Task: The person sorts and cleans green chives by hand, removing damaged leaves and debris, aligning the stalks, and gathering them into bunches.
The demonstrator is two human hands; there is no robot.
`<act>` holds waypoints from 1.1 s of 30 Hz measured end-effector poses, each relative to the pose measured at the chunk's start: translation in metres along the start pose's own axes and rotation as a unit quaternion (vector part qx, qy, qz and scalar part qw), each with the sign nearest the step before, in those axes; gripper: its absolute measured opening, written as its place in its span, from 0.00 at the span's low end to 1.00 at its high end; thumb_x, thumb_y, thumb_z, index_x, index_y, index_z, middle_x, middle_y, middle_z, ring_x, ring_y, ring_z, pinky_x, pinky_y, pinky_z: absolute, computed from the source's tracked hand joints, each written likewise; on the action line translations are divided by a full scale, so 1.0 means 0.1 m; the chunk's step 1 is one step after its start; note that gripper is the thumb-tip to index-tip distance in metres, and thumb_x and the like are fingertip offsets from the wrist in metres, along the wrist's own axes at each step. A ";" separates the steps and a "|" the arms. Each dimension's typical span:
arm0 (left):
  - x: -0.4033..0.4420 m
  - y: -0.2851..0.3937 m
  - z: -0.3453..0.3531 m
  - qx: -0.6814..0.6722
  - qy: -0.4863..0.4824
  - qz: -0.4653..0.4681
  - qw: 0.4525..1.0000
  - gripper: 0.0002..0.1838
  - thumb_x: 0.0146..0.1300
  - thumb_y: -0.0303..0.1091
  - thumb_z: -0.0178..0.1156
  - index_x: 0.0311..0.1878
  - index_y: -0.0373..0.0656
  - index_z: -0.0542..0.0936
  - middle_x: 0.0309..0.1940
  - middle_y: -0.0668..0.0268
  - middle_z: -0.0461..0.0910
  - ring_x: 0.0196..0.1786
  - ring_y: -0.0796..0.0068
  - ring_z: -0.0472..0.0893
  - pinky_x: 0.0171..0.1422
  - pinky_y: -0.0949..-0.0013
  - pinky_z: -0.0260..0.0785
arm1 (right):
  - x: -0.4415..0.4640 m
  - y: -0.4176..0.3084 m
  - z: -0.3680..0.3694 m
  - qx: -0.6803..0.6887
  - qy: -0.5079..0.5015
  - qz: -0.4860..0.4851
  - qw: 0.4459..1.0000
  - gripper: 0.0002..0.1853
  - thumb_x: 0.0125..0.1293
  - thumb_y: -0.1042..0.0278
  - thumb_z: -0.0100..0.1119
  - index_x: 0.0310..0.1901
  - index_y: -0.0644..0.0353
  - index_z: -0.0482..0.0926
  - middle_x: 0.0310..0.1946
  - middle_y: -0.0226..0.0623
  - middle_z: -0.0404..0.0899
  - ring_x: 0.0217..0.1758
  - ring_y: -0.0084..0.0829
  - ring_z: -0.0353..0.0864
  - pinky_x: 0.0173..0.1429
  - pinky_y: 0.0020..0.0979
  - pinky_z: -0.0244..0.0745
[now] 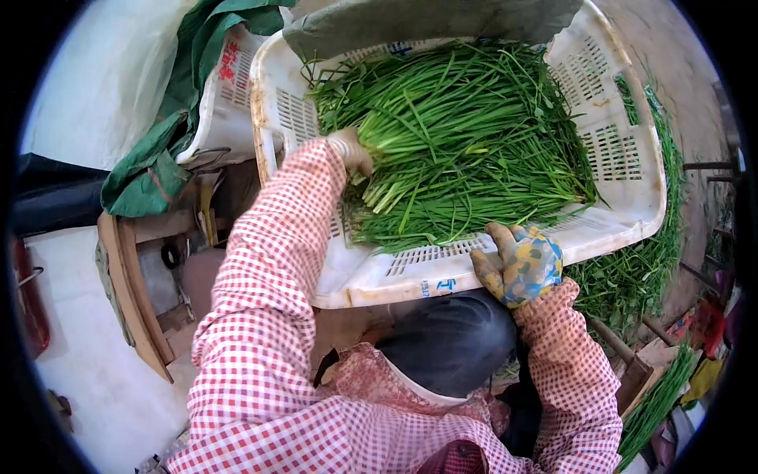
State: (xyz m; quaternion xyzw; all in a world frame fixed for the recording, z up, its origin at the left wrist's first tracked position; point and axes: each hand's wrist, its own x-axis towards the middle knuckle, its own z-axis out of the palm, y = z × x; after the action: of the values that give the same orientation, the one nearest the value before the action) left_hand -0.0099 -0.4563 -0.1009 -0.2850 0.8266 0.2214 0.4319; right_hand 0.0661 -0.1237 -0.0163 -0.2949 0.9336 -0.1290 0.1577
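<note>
Evidently I have the left hand clamped round the chives by their pale ends; the right hand grips the white plastic crate, probably steadying it.

Stalks green, paler ends; crate white, blue print; sleeves red-white checked; right glove blue-yellow patterned, tan fingers; cloth dark green.
</note>
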 end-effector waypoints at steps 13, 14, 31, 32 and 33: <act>-0.19 0.05 -0.24 -0.095 0.025 0.057 0.994 0.43 0.35 0.37 0.75 0.56 0.28 0.69 0.45 0.50 0.78 0.46 0.59 0.78 0.49 0.63 0.74 | 1.39 -0.60 0.52 0.694 -0.246 0.280 0.616 0.43 0.62 0.42 0.59 0.69 0.63 0.55 0.67 0.54 0.57 0.69 0.46 0.61 0.66 0.48 0.66; -0.21 0.03 -0.16 -0.085 0.027 0.077 0.993 0.43 0.42 0.37 0.72 0.61 0.28 0.64 0.48 0.48 0.77 0.50 0.59 0.79 0.56 0.65 0.73 | 1.53 -0.63 0.75 0.735 -0.229 0.306 0.560 0.44 0.62 0.41 0.59 0.69 0.62 0.54 0.69 0.55 0.53 0.70 0.48 0.58 0.66 0.51 0.64; -1.05 0.42 0.95 -0.081 0.060 0.296 0.950 0.47 0.52 0.30 0.58 0.70 0.25 0.42 0.56 0.37 0.69 0.52 0.49 0.77 0.59 0.63 0.70 | 1.56 0.05 0.96 0.661 -0.109 0.390 0.632 0.13 0.51 0.74 0.64 0.40 0.69 0.81 0.38 0.45 0.82 0.38 0.37 0.83 0.42 0.37 0.81; -0.95 0.36 0.87 -0.103 -0.055 0.251 0.961 0.39 0.53 0.28 0.58 0.67 0.28 0.54 0.54 0.43 0.72 0.49 0.55 0.78 0.59 0.64 0.70 | 1.54 0.08 0.97 0.691 -0.102 0.364 0.616 0.13 0.53 0.75 0.62 0.40 0.72 0.79 0.35 0.46 0.82 0.33 0.38 0.84 0.38 0.36 0.83; -0.80 0.23 0.89 -0.212 -0.047 0.224 0.950 0.35 0.53 0.28 0.58 0.65 0.31 0.58 0.52 0.46 0.73 0.48 0.58 0.78 0.58 0.64 0.71 | 1.54 0.05 0.94 0.723 -0.114 0.345 0.588 0.13 0.54 0.75 0.61 0.41 0.72 0.78 0.34 0.46 0.81 0.34 0.39 0.84 0.39 0.37 0.84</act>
State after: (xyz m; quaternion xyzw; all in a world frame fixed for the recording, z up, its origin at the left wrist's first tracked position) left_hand 0.0638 -0.3627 -0.0780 -0.1670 0.7818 0.4958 0.3393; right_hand -0.0208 -0.2243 -0.1382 0.2483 0.5390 -0.6628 0.4567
